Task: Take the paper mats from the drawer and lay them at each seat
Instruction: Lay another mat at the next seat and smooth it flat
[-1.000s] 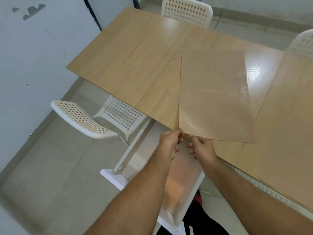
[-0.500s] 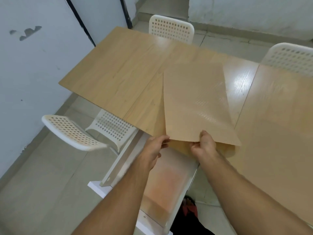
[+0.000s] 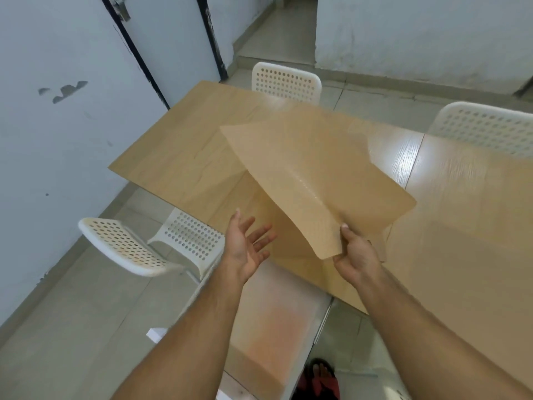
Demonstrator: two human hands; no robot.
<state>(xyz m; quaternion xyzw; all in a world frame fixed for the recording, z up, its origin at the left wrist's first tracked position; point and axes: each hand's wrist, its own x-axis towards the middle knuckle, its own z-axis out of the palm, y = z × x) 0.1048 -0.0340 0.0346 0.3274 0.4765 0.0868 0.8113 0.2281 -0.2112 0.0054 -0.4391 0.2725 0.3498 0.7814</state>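
Paper mat (image 3: 314,174) now held by right hand (image 3: 356,255) alone — thumb on top, fingers beneath, pinching the near corner. Half a second ago both hands met at that near edge; left hand (image 3: 246,246) since released, now palm-up with fingers spread, empty, just left of the grip. Sheet swung since then: far edge lifted and turned leftward from the pinch, most of the mat raised off the table (image 3: 161,157), bowing down toward the held corner. Open drawer (image 3: 268,327) sits below and behind the grip, a pale sheet apparently left inside. One mat seems already laid right of the grip on the table, though its outline is faint. Probable step: carrying this mat toward a seat — likely the chair (image 3: 184,241) left of the grip. Single-corner hold on limp paper risks creasing or slipping.
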